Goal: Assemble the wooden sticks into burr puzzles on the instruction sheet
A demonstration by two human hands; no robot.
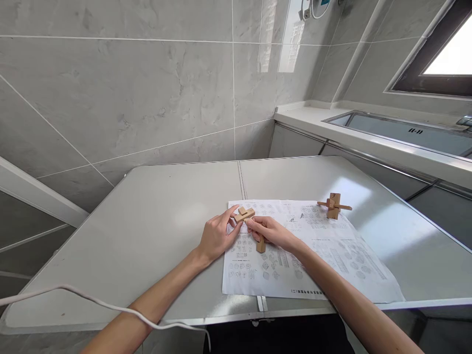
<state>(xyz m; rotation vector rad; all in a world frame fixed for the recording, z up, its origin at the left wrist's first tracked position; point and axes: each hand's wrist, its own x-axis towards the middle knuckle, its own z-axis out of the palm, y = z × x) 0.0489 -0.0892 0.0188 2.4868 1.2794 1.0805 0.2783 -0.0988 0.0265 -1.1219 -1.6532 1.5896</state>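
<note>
My left hand [220, 231] is closed around small interlocking wooden puzzle pieces [245, 214], thumb below and fingers above. They cross each other just over the left part of a printed instruction sheet [306, 275]. Against their right end is my right hand [268, 230], its thumb and fingers pinched together on a wooden piece that they mostly hide. Below that hand a wooden block [260, 245] sticks out; I cannot tell whether it is gripped or lies on the paper.
Crossed wooden pieces [333, 205] stand joined at the sheet's upper right edge. A white cable [121, 309] runs over my left forearm at the front of the folding table [155, 196]. To the right is a counter with a sink [401, 129]; a tiled wall [147, 88] rises behind.
</note>
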